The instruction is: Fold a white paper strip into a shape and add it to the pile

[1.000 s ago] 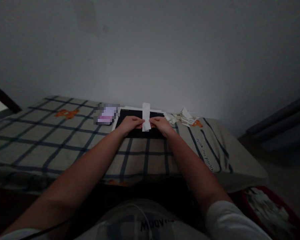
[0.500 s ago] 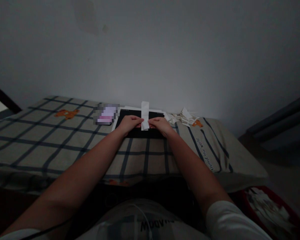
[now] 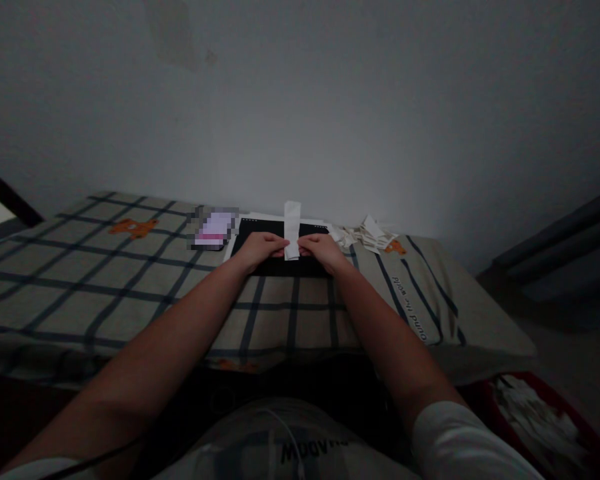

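Both hands [image 3: 261, 249] [image 3: 324, 249] pinch a white paper strip [image 3: 293, 225], while a red container [image 3: 561, 396] holds pale scraps [image 3: 535, 421].

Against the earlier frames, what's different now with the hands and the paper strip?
The paper strip lies straighter, its lower end less skewed, shifted slightly away from the person. Left hand and right hand still hold its edges. Phone, black board and paper pile stayed put.

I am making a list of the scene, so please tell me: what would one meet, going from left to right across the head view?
Leftmost orange print, pixelated phone-like device, left hand, white strip, right hand, pile of white pieces, red container.
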Demonstrator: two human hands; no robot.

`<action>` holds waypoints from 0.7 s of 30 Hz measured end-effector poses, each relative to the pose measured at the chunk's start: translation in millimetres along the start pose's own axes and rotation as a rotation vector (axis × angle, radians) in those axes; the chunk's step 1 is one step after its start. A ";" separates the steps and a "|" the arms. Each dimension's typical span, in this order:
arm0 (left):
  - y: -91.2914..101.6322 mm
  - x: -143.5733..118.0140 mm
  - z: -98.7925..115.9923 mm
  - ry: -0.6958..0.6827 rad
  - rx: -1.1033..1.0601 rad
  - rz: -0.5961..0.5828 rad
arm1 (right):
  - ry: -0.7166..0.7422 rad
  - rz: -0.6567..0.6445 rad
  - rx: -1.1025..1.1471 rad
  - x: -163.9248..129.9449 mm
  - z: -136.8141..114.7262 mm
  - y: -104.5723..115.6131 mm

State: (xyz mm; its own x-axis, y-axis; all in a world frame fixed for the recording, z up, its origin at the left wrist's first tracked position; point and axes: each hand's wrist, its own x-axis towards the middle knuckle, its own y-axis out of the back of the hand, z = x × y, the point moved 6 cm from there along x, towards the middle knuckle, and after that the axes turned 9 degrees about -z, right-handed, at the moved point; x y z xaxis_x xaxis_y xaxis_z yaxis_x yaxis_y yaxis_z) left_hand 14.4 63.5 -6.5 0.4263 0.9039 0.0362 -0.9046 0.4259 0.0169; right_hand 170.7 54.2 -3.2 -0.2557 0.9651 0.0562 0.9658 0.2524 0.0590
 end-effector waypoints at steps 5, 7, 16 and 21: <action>3.4 -3.9 8.0 -0.033 0.105 0.096 | -0.046 -0.031 0.049 0.3 3.5 -2.0; 4.6 -6.0 11.5 -0.048 0.147 0.127 | -0.058 -0.058 0.043 0.2 4.3 -3.8; -1.1 -3.3 4.8 0.027 0.002 0.033 | -0.004 0.015 -0.007 -1.9 -4.1 -0.1; -2.7 -3.2 3.8 0.026 0.010 -0.001 | -0.018 0.018 0.002 -1.9 -3.5 1.2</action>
State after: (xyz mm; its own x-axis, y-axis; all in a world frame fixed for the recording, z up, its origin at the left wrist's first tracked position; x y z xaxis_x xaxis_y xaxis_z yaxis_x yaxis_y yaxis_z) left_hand 15.5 59.3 -2.9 0.4273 0.9041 0.0103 -0.9039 0.4269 0.0271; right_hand 172.2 52.4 0.2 -0.2371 0.9707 0.0394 0.9704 0.2348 0.0560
